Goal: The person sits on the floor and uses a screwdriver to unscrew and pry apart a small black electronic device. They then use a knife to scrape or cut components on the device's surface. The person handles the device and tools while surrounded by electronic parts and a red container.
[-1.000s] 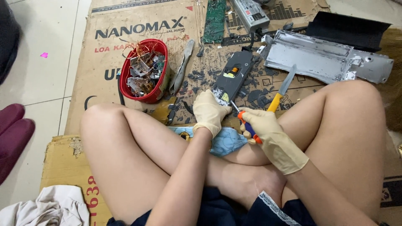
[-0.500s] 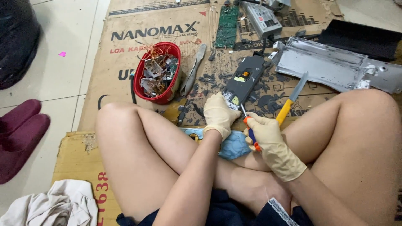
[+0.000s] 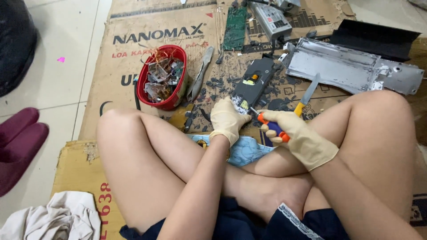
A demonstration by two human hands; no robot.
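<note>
Near my knees, I had shifted closer: left hand [image 3: 227, 120] pinned the module [image 3: 253, 84], right hand [image 3: 291, 133] gripped the screwdriver [image 3: 271, 126].

Both hands, the left hand [image 3: 227, 119] and right hand [image 3: 299, 138], wear thin, matt cream rubber gloves. The screwdriver [image 3: 272, 127] has a glossy blue-and-orange plastic handle. The black module [image 3: 254, 84] looks like matt plastic. Flattened cardboard [image 3: 133, 53] is rough brown paperboard, scuffed and flaking. The red bowl [image 3: 147, 86] is shiny plastic; the grey panel [image 3: 338, 66] is dull scratched metal. The floor [image 3: 66, 58] is glossy tile.
</note>
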